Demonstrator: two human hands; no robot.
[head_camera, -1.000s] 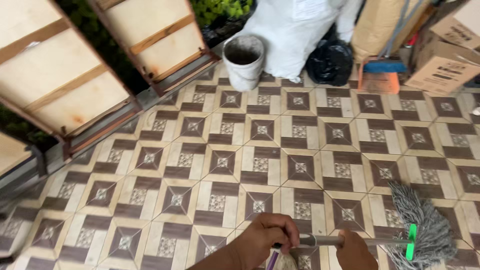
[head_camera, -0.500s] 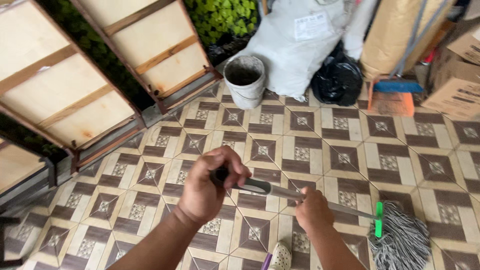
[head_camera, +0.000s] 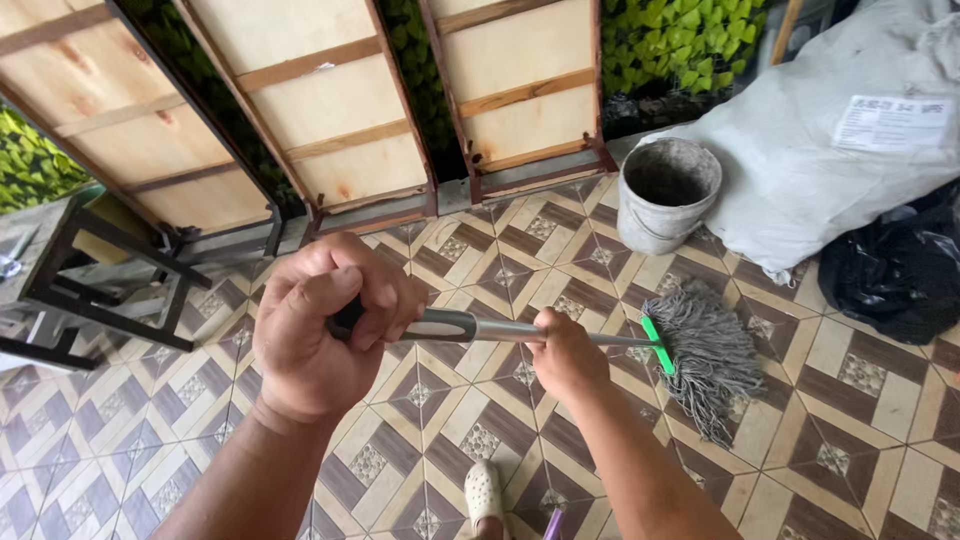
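Note:
I hold a mop with both hands. My left hand (head_camera: 325, 325) is closed around the dark top end of the grey handle (head_camera: 465, 326). Further down the metal shaft, my right hand (head_camera: 566, 354) grips it. The shaft ends in a green clamp (head_camera: 657, 345) carrying a grey string mop head (head_camera: 710, 352), which lies on the patterned brown and cream tile floor (head_camera: 470, 255). A white shoe (head_camera: 484, 492) shows below my arms.
A dirty white bucket (head_camera: 666, 194) stands beyond the mop head, beside a big white sack (head_camera: 840, 140) and a black bag (head_camera: 900, 270). Wooden framed panels (head_camera: 330, 110) lean against green foliage at the back. A black metal frame (head_camera: 90, 290) stands at the left.
The mop head has swung up the floor toward the bucket. My hands have risen closer to the camera, and the view has turned left so the bucket sits at the right.

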